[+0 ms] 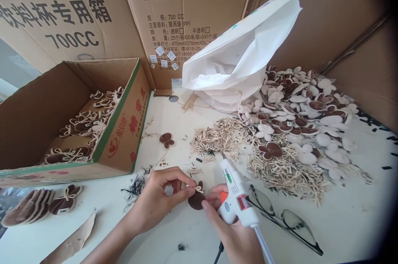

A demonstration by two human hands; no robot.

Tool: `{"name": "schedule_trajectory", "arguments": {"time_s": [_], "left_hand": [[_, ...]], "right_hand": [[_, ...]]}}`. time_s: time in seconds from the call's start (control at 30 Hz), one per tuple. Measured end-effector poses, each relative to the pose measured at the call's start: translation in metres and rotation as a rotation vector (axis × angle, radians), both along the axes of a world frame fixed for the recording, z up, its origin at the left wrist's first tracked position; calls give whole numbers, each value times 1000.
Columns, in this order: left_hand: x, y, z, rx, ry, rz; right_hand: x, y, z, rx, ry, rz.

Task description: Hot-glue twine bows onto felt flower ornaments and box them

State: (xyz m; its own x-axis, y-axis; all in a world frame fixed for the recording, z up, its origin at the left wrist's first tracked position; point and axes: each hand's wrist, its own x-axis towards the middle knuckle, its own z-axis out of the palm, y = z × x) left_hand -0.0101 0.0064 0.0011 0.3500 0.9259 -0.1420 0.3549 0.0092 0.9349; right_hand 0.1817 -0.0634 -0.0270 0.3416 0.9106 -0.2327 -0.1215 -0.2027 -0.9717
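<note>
My left hand (164, 189) pinches a small beige cord bow (195, 189) between thumb and forefinger. The bow lies over a brown fuzzy shoe-shaped piece (196, 201) just above the table. A white hot glue gun (234, 191) with an orange trigger rests in my right hand (230, 222), its nozzle pointing up and away. Thumb and forefinger of that hand also touch the right edge of the brown piece. Whether the bow touches the piece is hard to tell. Another brown lobed piece (167, 140) lies flat beyond my left hand.
A cardboard box (121, 131) at left contains several finished pieces with bows. Loose beige bows (220, 135) and a heap of brown-and-white pieces (298, 106) spread at right, by a white bag (236, 64). Eyeglasses (286, 218) lie beside my right hand. Stacked pieces (29, 207) stand front left.
</note>
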Motion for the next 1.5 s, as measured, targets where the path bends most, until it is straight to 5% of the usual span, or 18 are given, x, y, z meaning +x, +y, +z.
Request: {"name": "schedule_trajectory", "arguments": {"time_s": [0.87, 1.3, 1.5], "left_hand": [[9, -4, -10, 79, 172, -102], [4, -9, -7, 229, 438, -63], [3, -9, -10, 169, 415, -112]], "right_hand": [[1, -2, -22, 15, -84, 75], [-5, 0, -7, 4, -72, 18], [-4, 0, -9, -9, -101, 40]]}}
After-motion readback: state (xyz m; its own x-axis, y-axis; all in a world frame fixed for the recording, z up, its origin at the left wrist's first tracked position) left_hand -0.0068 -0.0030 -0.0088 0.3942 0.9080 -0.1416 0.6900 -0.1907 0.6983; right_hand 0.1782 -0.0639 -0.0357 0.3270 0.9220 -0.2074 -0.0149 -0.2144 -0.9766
